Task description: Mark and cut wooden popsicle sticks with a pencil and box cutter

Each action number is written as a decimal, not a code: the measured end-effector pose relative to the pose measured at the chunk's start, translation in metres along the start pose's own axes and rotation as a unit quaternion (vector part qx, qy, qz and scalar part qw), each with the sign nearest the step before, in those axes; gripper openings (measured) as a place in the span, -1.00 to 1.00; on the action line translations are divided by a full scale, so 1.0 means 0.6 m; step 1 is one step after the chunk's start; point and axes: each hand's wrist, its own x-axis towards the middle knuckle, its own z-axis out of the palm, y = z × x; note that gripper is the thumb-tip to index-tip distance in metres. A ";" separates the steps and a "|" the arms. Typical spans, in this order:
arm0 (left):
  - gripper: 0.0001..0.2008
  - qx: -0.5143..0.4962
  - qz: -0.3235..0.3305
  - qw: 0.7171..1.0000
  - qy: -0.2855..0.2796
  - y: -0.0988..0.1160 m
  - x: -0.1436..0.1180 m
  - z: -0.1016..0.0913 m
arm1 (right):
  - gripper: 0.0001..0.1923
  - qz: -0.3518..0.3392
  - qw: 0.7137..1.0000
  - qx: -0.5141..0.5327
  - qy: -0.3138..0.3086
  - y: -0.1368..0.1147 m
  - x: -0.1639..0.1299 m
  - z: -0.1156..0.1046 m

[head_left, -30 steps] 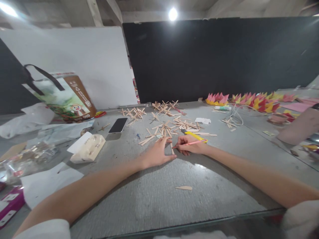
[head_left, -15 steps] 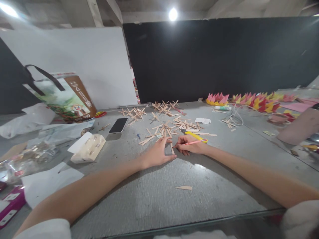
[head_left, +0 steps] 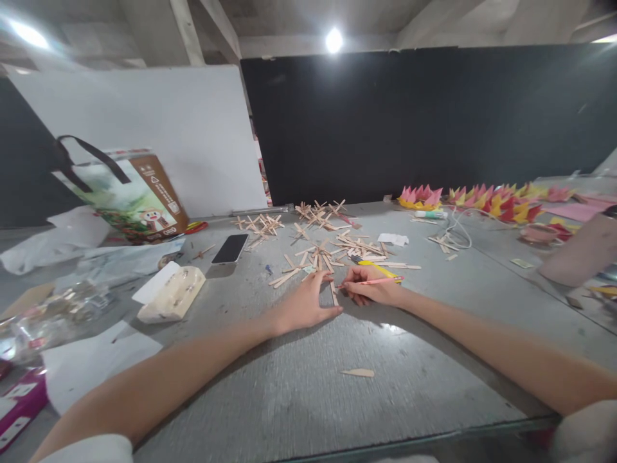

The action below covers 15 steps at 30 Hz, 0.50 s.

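My left hand (head_left: 304,302) steadies a wooden craft stick (head_left: 333,293) on the grey table, thumb at its near end and fingers at its far end. Pinched in my right hand (head_left: 370,287) is a pink pencil (head_left: 378,281), its tip at the stick's right side. A yellow utility knife (head_left: 376,265) lies just beyond my right hand, partly covered by it. Past my hands spreads a pile of loose craft sticks (head_left: 360,245), with sticks joined in star shapes (head_left: 319,215) behind it. One cut stick piece with a pointed end (head_left: 358,372) lies nearer to me.
To the left are a smartphone (head_left: 230,249), a tissue pack (head_left: 174,297), a printed bag (head_left: 139,199) and plastic wrapping (head_left: 72,308). On the right stand folded-paper lotus shapes (head_left: 420,197), a glue stick (head_left: 430,215), a white cable (head_left: 460,228) and a pinkish cylinder (head_left: 576,254).
The view has tilted up slightly, so the table sits lower in the picture. Both hands keep nearly the same pose; the pencil tip stays beside the stick.
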 end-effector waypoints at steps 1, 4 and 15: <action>-0.13 0.002 -0.001 1.000 -0.001 0.000 0.000 0.000 | -0.70 -0.008 1.000 0.005 0.005 0.000 -0.001 0.000; -0.11 0.005 0.000 1.000 0.000 0.000 0.001 -0.001 | -0.66 -0.019 1.000 0.005 0.017 -0.002 -0.002 0.003; -0.16 -0.003 0.004 1.000 0.003 0.002 -0.001 -0.003 | -0.75 -0.037 0.989 -0.118 0.085 -0.004 -0.003 0.005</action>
